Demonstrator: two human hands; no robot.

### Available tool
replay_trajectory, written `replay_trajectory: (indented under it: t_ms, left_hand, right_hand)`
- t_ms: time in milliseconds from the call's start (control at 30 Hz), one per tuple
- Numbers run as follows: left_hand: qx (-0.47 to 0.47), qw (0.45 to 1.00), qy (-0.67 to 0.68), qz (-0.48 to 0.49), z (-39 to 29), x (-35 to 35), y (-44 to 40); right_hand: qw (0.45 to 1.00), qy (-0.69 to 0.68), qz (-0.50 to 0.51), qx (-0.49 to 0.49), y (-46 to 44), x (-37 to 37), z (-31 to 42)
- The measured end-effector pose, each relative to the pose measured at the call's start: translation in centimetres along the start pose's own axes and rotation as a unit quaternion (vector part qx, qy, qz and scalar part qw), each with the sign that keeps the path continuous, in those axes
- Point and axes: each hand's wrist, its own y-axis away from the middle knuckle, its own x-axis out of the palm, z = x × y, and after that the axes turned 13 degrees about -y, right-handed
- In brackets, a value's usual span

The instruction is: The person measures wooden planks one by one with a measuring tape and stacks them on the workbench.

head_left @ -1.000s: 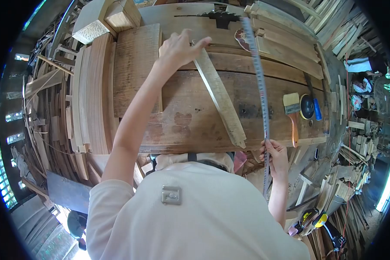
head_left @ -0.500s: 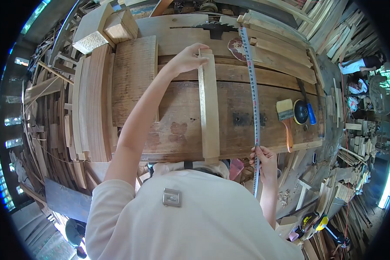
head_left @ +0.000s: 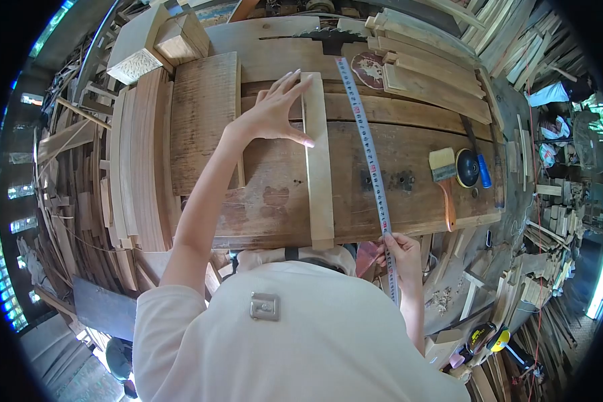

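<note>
A pale wooden strip (head_left: 319, 167) lies front to back across the workbench (head_left: 268, 214). My left hand (head_left: 271, 115) is over the strip's left edge near its far end, fingers spread; its thumb and fingertips reach onto or just above the wood, and I cannot tell whether they touch. To the right, an extended tape measure (head_left: 367, 144) slants across the bench. My right hand (head_left: 403, 253) pinches the tape's blade at the bench's near edge, between thumb and fingers. The blade runs on below that hand and is lost beside my shirt.
On the right lie a paintbrush (head_left: 443, 175), a round black object (head_left: 467, 167) and a blue-handled tool (head_left: 482, 171). Boards (head_left: 144, 161) are stacked at left beside a wide plank (head_left: 204, 120). A toothed saw blade (head_left: 331, 37) and more wood pieces (head_left: 435, 84) occupy the far side.
My left hand has let go of the strip's far end, moved nearer and spread its fingers. The tape's far end has swung left toward the strip, and my right hand has shifted slightly left.
</note>
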Motion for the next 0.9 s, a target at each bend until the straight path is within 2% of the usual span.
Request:
replay_trajectory:
  t_ms: [233, 300, 467, 533, 567, 733, 800, 833, 900]
  left_hand:
    - [-0.063, 0.997, -0.032, -0.039, -0.8, 0.4, -0.9]
    - [-0.095, 0.991, 0.006, -0.092, -0.9, 1.1, -1.6]
    - [-0.088, 0.987, 0.059, -0.118, -0.4, 1.5, -2.2]
    - [-0.002, 0.964, 0.252, -0.090, 0.8, 0.6, -2.7]
    - [0.006, 0.933, 0.352, -0.080, 2.2, 1.8, -3.2]
    - [-0.058, 0.941, 0.306, -0.130, 2.0, 0.6, -4.0]
    - [-0.096, 0.958, 0.205, -0.176, 1.4, 0.7, -4.5]
    - [-0.096, 0.958, 0.206, -0.176, 1.2, 0.9, -4.7]
    - [-0.156, 0.960, 0.119, -0.200, 0.9, 1.2, -5.1]
  right_hand:
    - [1.000, 0.020, 0.013, 0.009, -0.3, -0.1, 0.6]
    - [0.999, 0.026, 0.017, 0.014, -0.3, 0.1, 0.7]
    - [0.998, 0.059, 0.011, 0.019, -0.3, -0.1, 0.9]
    - [0.997, 0.077, -0.009, 0.020, -0.3, 0.0, 1.2]
    - [0.997, 0.076, -0.010, 0.020, -0.3, 0.1, 1.2]
    - [0.995, 0.091, -0.031, 0.017, -0.1, 0.7, 1.6]
    - [0.996, 0.086, -0.029, 0.022, -0.1, 0.9, 1.5]
    - [0.996, 0.079, -0.027, 0.027, -0.1, 0.9, 1.5]
    - [0.996, 0.077, -0.027, 0.026, -0.2, 1.0, 1.3]
